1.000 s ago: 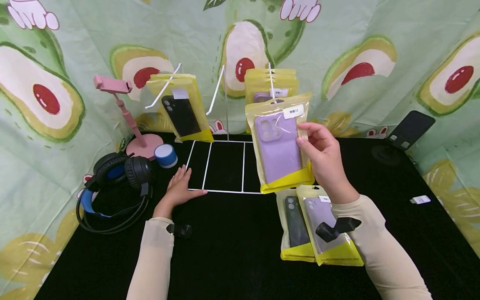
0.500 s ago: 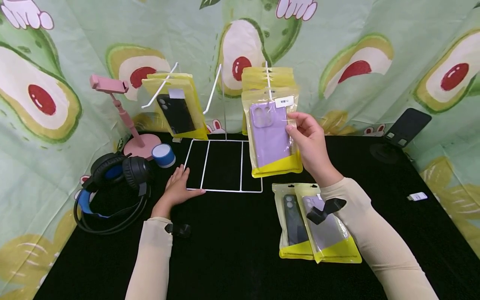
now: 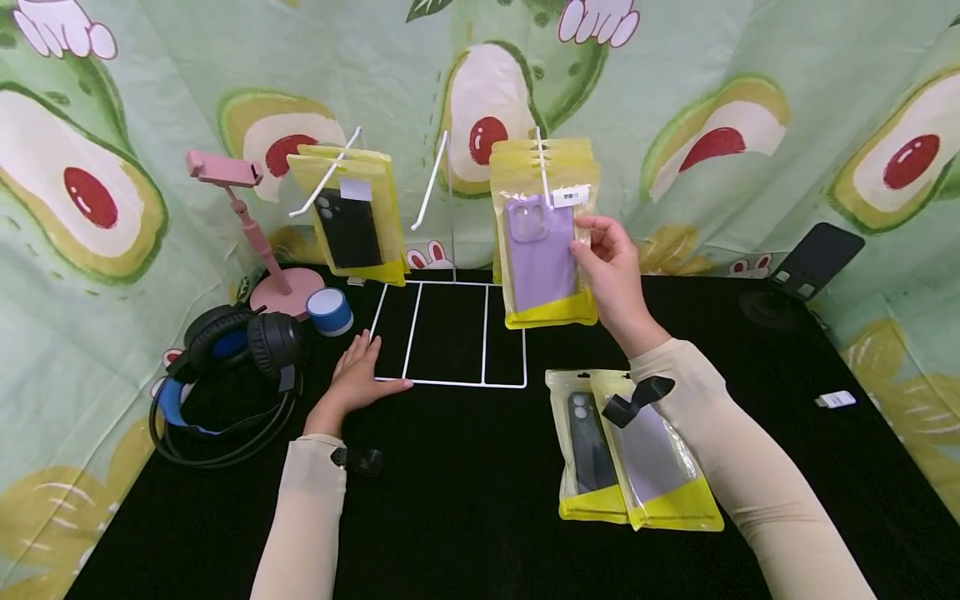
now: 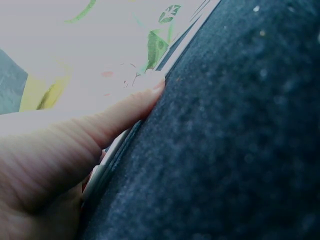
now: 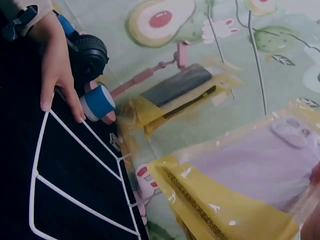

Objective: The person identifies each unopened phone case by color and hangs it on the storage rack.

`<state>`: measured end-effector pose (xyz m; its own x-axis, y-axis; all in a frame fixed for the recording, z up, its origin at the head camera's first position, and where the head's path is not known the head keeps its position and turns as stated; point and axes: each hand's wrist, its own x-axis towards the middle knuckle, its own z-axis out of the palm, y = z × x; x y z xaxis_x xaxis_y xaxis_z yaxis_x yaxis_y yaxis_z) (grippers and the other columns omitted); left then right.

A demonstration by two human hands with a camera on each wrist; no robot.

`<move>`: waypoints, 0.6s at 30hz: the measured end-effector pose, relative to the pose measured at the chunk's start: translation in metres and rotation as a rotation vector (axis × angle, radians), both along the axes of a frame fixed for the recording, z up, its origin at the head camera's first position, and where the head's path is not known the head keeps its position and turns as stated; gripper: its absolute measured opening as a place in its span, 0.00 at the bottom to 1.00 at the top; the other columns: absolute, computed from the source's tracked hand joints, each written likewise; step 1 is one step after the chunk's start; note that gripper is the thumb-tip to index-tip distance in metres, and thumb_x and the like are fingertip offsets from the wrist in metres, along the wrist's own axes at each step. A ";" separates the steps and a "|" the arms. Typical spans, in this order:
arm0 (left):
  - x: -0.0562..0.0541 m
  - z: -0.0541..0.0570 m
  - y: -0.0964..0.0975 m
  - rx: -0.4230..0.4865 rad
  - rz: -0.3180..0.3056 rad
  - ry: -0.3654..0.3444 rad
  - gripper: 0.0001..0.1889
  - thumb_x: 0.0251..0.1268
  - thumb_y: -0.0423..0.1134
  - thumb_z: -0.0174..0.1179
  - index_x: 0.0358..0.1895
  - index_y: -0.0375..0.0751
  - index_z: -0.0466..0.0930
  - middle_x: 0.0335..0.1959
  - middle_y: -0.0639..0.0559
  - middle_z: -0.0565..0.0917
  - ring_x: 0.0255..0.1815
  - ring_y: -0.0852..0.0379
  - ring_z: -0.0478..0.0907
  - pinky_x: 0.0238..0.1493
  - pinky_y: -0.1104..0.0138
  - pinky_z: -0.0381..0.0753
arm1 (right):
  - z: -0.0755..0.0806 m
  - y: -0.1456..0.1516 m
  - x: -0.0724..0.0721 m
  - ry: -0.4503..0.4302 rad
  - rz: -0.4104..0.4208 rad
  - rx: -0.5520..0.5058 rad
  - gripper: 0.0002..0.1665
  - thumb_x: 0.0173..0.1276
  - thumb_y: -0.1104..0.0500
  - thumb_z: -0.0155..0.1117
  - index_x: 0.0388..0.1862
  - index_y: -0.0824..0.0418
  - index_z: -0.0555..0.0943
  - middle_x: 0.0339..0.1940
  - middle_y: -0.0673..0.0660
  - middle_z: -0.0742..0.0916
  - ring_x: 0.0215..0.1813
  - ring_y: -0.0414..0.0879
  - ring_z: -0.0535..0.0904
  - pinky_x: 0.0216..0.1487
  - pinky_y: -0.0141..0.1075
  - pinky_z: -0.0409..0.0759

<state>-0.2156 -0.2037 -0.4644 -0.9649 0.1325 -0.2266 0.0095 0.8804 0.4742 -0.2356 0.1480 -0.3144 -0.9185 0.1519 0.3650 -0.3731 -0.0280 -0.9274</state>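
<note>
Right hand (image 3: 615,267) pinches the right edge of a clear-and-yellow plastic pouch with a lilac phone case (image 3: 543,267), up at the right prong (image 3: 543,167) of the white wire rack (image 3: 485,333); hang hole can't be made out, so can't confirm it's threaded. Yellow pouches behind it (image 3: 517,150) mostly hidden. Left hand (image 3: 356,379) spread flat at rack's front-left corner, thumb along the front bar, gripping nothing (left wrist view cuts off most fingers). Right wrist view barely catches its own hand. Rack bars thin, round, smooth; black tabletop (image 3: 450,500) under it fuzzy, speckled. Two glossy flat pouches (image 3: 591,450) overlap front-right of rack, one partly covered by the right wrist camera (image 3: 637,402).
</note>
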 end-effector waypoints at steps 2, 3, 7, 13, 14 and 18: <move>0.000 0.000 0.000 0.001 -0.003 0.004 0.57 0.52 0.64 0.63 0.74 0.31 0.43 0.76 0.35 0.36 0.75 0.39 0.30 0.72 0.46 0.31 | -0.003 0.005 0.002 -0.015 0.012 0.009 0.14 0.65 0.73 0.57 0.49 0.69 0.75 0.33 0.52 0.76 0.35 0.44 0.69 0.38 0.29 0.70; 0.000 -0.001 0.000 0.000 -0.004 0.007 0.58 0.52 0.64 0.63 0.74 0.31 0.43 0.76 0.35 0.36 0.75 0.39 0.30 0.72 0.46 0.31 | -0.006 0.007 0.003 -0.023 0.021 0.006 0.13 0.65 0.73 0.57 0.48 0.67 0.76 0.33 0.52 0.76 0.35 0.44 0.70 0.38 0.28 0.72; -0.001 -0.002 0.000 0.003 -0.007 0.011 0.57 0.52 0.64 0.63 0.74 0.31 0.43 0.76 0.35 0.36 0.75 0.39 0.30 0.72 0.45 0.31 | -0.018 0.021 0.011 -0.069 0.064 -0.021 0.12 0.65 0.74 0.56 0.42 0.60 0.78 0.33 0.52 0.76 0.36 0.42 0.76 0.41 0.27 0.78; -0.001 -0.002 0.000 0.009 -0.009 0.009 0.57 0.52 0.64 0.63 0.74 0.31 0.43 0.76 0.35 0.36 0.75 0.39 0.30 0.72 0.45 0.32 | -0.044 0.051 0.029 -0.187 0.097 -0.048 0.08 0.67 0.71 0.56 0.40 0.59 0.77 0.32 0.50 0.79 0.35 0.40 0.81 0.40 0.28 0.81; -0.001 -0.002 0.000 0.008 -0.008 0.008 0.57 0.52 0.64 0.63 0.74 0.31 0.43 0.76 0.35 0.36 0.75 0.39 0.30 0.72 0.45 0.32 | -0.049 0.056 0.033 -0.213 0.104 -0.039 0.08 0.68 0.70 0.56 0.40 0.58 0.77 0.32 0.50 0.80 0.35 0.40 0.81 0.41 0.27 0.81; -0.001 -0.002 -0.001 0.009 -0.008 0.008 0.57 0.52 0.64 0.63 0.74 0.31 0.43 0.76 0.35 0.36 0.75 0.39 0.30 0.72 0.45 0.32 | -0.064 0.077 0.049 -0.298 0.113 0.053 0.06 0.69 0.66 0.56 0.43 0.57 0.76 0.34 0.49 0.81 0.37 0.39 0.80 0.42 0.27 0.80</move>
<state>-0.2165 -0.2045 -0.4665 -0.9656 0.1424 -0.2174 0.0206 0.8759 0.4821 -0.1869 0.2249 -0.3787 -0.9961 0.0311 0.0826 -0.0827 -0.0022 -0.9966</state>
